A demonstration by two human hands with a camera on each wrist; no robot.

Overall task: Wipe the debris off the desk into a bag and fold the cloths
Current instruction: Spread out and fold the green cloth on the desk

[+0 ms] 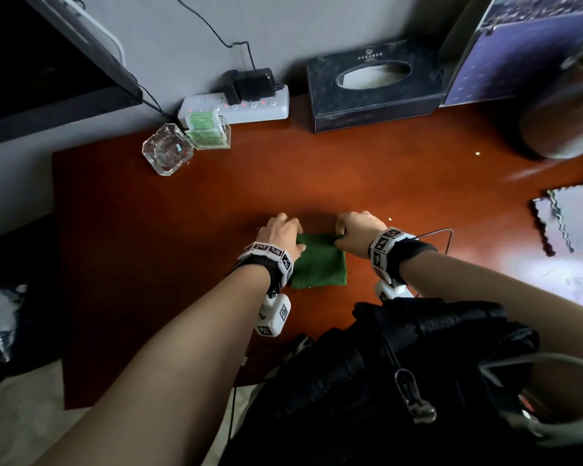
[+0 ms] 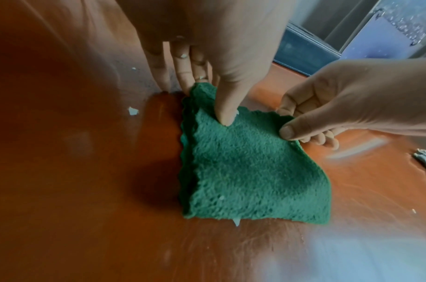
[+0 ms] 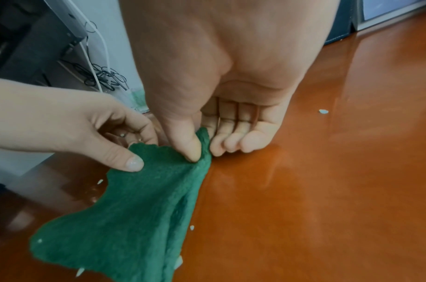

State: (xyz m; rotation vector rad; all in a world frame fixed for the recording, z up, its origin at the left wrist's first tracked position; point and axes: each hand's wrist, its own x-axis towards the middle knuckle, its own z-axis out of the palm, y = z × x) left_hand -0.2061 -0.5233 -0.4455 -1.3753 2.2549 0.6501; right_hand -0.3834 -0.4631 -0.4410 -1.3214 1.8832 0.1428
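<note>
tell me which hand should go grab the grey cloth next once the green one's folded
Right, probably. The grey cloth lies at the desk's right edge, on the right hand's side. The left hand would have to cross over the green cloth, which both hands pinch at its far corners.

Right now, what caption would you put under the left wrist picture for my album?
Both hands pinch the far corners of a folded green cloth on the reddish desk, pale crumbs scattered around.
</note>
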